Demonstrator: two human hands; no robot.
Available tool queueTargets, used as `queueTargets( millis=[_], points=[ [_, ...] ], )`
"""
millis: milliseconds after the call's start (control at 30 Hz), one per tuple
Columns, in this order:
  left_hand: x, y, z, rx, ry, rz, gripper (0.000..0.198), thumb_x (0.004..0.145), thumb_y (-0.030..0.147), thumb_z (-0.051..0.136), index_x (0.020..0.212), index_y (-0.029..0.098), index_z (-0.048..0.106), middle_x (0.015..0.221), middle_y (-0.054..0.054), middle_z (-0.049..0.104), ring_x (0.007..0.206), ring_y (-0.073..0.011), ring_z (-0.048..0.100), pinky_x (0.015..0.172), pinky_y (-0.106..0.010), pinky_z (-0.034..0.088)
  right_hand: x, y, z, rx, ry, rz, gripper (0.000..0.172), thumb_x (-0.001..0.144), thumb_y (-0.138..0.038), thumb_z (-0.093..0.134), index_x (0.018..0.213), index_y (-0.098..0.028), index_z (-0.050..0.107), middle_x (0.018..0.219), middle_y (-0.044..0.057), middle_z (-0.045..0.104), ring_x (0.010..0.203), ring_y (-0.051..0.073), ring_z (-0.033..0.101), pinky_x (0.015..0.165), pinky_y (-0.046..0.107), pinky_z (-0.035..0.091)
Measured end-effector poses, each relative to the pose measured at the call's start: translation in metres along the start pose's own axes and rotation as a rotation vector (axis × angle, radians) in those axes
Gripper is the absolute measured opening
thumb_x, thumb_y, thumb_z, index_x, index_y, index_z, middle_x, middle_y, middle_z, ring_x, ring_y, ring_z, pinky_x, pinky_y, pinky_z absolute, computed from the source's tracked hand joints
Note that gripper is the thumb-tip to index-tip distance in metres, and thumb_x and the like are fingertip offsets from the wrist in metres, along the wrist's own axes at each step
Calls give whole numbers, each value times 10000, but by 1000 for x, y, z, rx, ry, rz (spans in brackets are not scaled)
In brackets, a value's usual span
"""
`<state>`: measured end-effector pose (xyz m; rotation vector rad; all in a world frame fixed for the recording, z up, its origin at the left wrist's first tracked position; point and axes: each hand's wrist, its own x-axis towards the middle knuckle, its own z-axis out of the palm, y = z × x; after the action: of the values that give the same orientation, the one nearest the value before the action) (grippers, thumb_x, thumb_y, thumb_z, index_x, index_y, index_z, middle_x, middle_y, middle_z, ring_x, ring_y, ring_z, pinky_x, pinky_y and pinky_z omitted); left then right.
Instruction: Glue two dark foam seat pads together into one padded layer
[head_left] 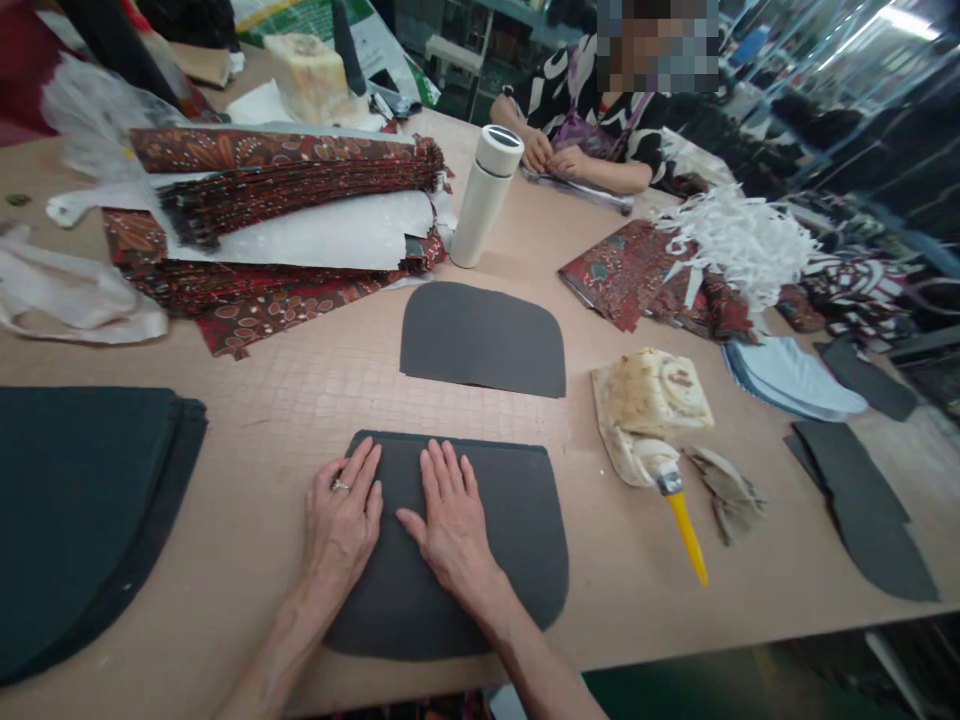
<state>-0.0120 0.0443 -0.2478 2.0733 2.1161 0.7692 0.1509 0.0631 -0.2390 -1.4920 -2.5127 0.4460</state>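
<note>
The near panel [517,560] is lying on the table [247,560]. The far panel [484,340] is lying behind it; the vacuum flask [477,210] is standing farther back, right of the fabric stack [300,180]. The panel pile [75,510] is occupying the left side. To the right, the paintbrush [686,530] is touching the container [649,395], left of the rag [727,490].

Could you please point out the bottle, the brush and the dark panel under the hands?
Bottle [481,205]: head view, on its pale body.
Brush [682,517]: head view, on its yellow handle.
Dark panel [517,530]: head view, on its bare surface toward picture right.
</note>
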Motion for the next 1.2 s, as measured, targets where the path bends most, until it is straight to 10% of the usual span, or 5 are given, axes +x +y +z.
queueTargets(
  millis=[267, 533, 833, 1100, 1200],
  points=[
    [1, 5, -1, 75, 5, 23, 370, 886, 201, 419, 1232, 126, 526, 1273, -91, 562, 1012, -300, 455, 879, -470, 422, -62, 94, -19, -191, 230, 504, 749, 921, -557, 236, 1385, 29, 286, 1450, 252, 279, 1382, 321, 170, 1081, 529, 209],
    [10, 9, -17, 110, -93, -10, 368, 836, 162, 435, 1186, 141, 548, 1249, -122, 562, 1020, -287, 497, 854, -466, 455, -37, 91, -15, -150, 166, 276, 671, 936, -512, 237, 1389, -23, 317, 1464, 187, 297, 1382, 288, 175, 1106, 483, 156],
    [11, 87, 13, 112, -198, 213, 471, 897, 374, 435, 1321, 170, 422, 1413, -84, 417, 1331, -218, 312, 1096, -393, 290, -43, 98, 2, -206, 217, 255, 734, 929, -538, 137, 1378, 12, 324, 1451, 220, 301, 1374, 303, 195, 1085, 496, 169],
    [6, 6, -19, 242, -60, -68, 529, 933, 317, 303, 1378, 31, 287, 1426, -249, 317, 1367, -360, 175, 1062, -611, 218, -44, 94, -2, -209, 243, 239, 769, 921, -548, 97, 1361, 28, 354, 1437, 234, 318, 1366, 320, 217, 1080, 497, 178],
    [-14, 16, -33, 278, -21, -81, 537, 938, 329, 301, 1415, 94, 227, 1480, -197, 234, 1387, -337, 83, 1082, -595, 193, -46, 95, -1, -203, 287, 215, 776, 920, -547, 83, 1349, 30, 375, 1415, 245, 352, 1356, 330, 245, 1066, 512, 201]
  ],
)
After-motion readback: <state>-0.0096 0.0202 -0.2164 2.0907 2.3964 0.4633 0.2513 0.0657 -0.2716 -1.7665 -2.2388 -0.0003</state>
